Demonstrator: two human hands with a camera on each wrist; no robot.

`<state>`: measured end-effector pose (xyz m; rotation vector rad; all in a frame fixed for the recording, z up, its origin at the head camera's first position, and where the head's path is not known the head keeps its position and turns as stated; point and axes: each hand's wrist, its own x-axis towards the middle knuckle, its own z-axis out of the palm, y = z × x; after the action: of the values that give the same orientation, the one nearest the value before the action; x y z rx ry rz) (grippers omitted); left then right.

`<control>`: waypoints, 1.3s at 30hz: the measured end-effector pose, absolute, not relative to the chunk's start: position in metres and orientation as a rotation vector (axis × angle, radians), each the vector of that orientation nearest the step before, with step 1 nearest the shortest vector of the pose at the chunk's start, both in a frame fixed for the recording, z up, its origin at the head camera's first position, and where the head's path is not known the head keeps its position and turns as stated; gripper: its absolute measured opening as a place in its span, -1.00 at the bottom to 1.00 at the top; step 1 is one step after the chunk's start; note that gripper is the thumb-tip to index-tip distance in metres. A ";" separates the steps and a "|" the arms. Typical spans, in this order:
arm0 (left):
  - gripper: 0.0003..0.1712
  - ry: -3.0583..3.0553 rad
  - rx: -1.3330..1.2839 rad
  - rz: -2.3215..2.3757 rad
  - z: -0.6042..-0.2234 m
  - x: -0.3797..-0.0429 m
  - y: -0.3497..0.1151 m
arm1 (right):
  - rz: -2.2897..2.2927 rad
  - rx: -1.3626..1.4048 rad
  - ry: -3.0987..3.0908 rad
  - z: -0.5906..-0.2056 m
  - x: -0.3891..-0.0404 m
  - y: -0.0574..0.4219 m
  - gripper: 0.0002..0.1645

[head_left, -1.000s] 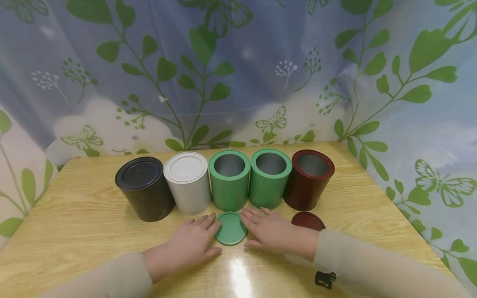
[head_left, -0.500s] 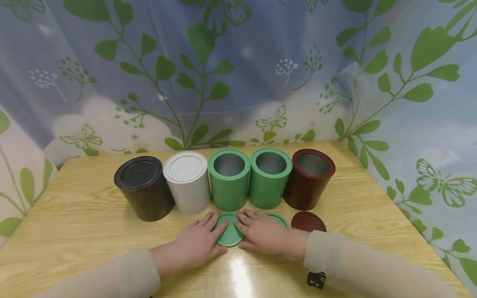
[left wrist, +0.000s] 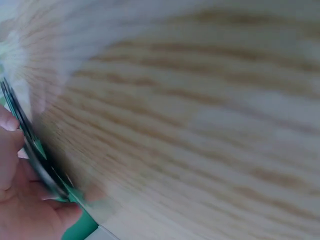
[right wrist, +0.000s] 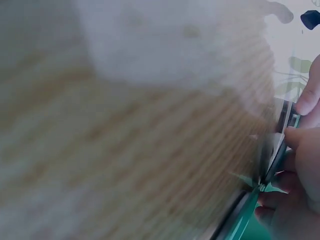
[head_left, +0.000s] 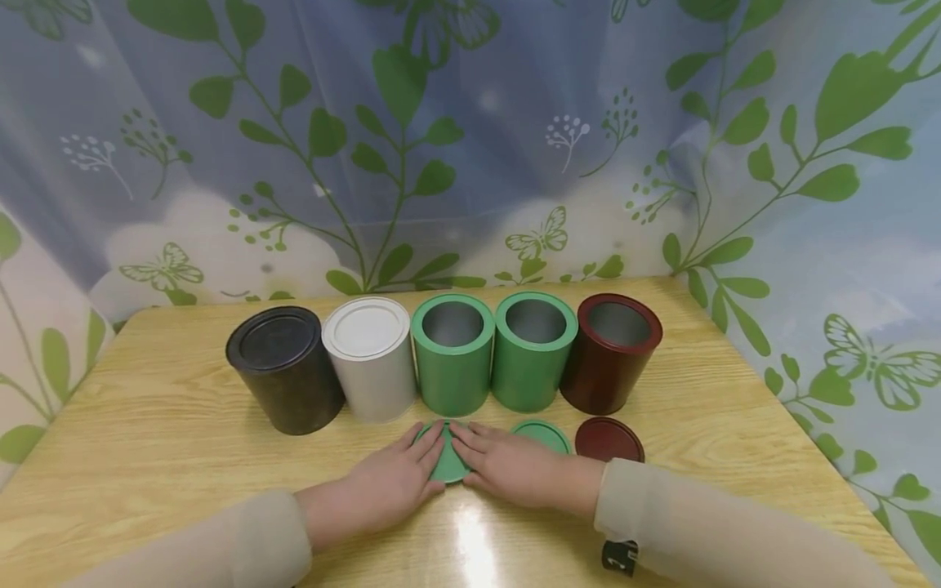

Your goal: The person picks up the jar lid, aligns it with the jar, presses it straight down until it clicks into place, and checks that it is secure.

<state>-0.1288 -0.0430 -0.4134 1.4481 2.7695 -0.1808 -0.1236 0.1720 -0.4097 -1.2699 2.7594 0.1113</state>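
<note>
A green can lid [head_left: 448, 464] lies flat on the table, in front of the left of two green cans [head_left: 453, 380]. From its left side my left hand [head_left: 378, 483] reaches in, straight fingertips resting on it. My right hand [head_left: 515, 467] touches the lid from the right, fingers stretched over its right part. Both thumbs lie at its near edge. A second green lid [head_left: 546, 434] sits just behind the right hand, partly covered by it. The left wrist view has the dark edge of a lid [left wrist: 44, 167] beside the left fingers.
Along the back stand a black can [head_left: 287, 376] and a white can [head_left: 373, 371], both lidded. Another green can [head_left: 531, 376] and a dark red can [head_left: 606, 371] have open tops. A dark red lid [head_left: 608, 441] lies before the red can. A patterned curtain [head_left: 470, 163] hangs behind.
Both hands have closed in over the lid, covering more of it, and it sits slightly further left. As the right hand moved left, the second green lid came into view.
</note>
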 end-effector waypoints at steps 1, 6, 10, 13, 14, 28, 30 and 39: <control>-0.34 2.778 1.457 -0.149 -0.413 -0.129 -0.044 | 0.098 -1.269 2.755 -0.410 -0.123 0.172 -0.34; -0.37 2.837 1.555 -0.057 -0.412 -0.129 -0.048 | -0.035 -1.235 2.757 -0.407 -0.122 0.174 -0.34; -0.36 2.885 1.616 -0.053 -0.412 -0.129 -0.051 | -0.125 -1.231 2.753 -0.402 -0.121 0.174 -0.33; -0.35 2.905 1.628 -0.035 -0.412 -0.129 -0.052 | -0.138 -1.233 2.753 -0.398 -0.120 0.174 -0.33; -0.35 2.913 1.631 -0.027 -0.412 -0.129 -0.052 | -0.142 -1.230 2.754 -0.397 -0.119 0.174 -0.33; -0.34 3.005 1.688 -0.044 -0.393 -0.125 -0.051 | -0.001 -1.289 2.843 -0.375 -0.113 0.174 -0.35; -0.34 3.021 1.709 -0.014 -0.389 -0.124 -0.051 | 0.054 -1.321 2.863 -0.369 -0.113 0.174 -0.36; -0.34 3.077 1.767 0.061 -0.365 -0.122 -0.049 | 0.134 -1.418 2.932 -0.342 -0.110 0.177 -0.39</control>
<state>-0.1222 -0.0495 -0.3648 1.7668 3.0769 0.0605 -0.1099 0.1773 -0.3422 -1.4182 2.9318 0.1339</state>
